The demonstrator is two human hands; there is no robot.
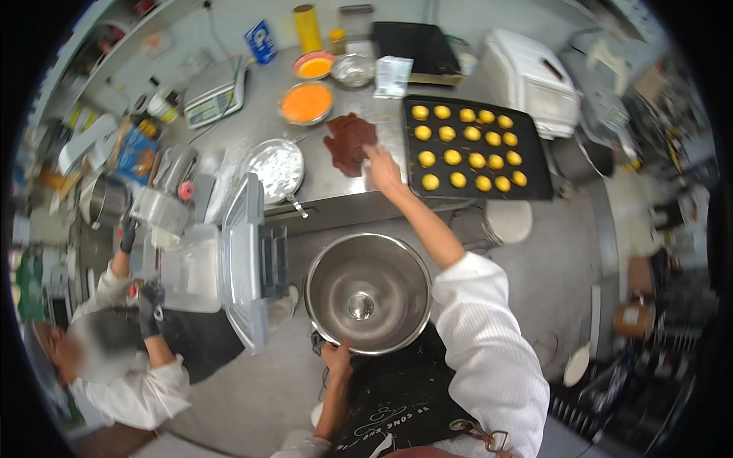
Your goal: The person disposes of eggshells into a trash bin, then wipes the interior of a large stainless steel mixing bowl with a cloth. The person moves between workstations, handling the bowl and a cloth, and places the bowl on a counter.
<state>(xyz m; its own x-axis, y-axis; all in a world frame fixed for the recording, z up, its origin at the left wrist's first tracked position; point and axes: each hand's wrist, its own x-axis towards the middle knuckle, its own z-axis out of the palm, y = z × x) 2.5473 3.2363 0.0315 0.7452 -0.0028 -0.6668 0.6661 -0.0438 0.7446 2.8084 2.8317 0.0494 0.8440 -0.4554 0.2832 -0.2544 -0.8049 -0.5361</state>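
Observation:
Tilted against my apron, a large steel mixing bowl (369,280) opens up towards me with nothing but a shine at its bottom. My left hand (337,359) grips its near rim. My right hand (382,167) reaches over the bowl to the steel worktable (338,192). Its fingers meet the right edge of a crumpled brown cloth (348,140); blur hides whether they pinch it. Right of that hand is a black baking tray (478,192) with rows of yellow dough balls (472,133). To its left sits a shiny round metal pan (276,166) with a handle.
Orange liquid fills a bowl (306,103) behind the cloth. A digital scale (215,100) stands back left, a white lidded bin (532,83) back right. At left, a gloved co-worker (131,378) holds a metal pot (163,210) over a plastic tub (192,269). A translucent lid (243,263) juts beside it.

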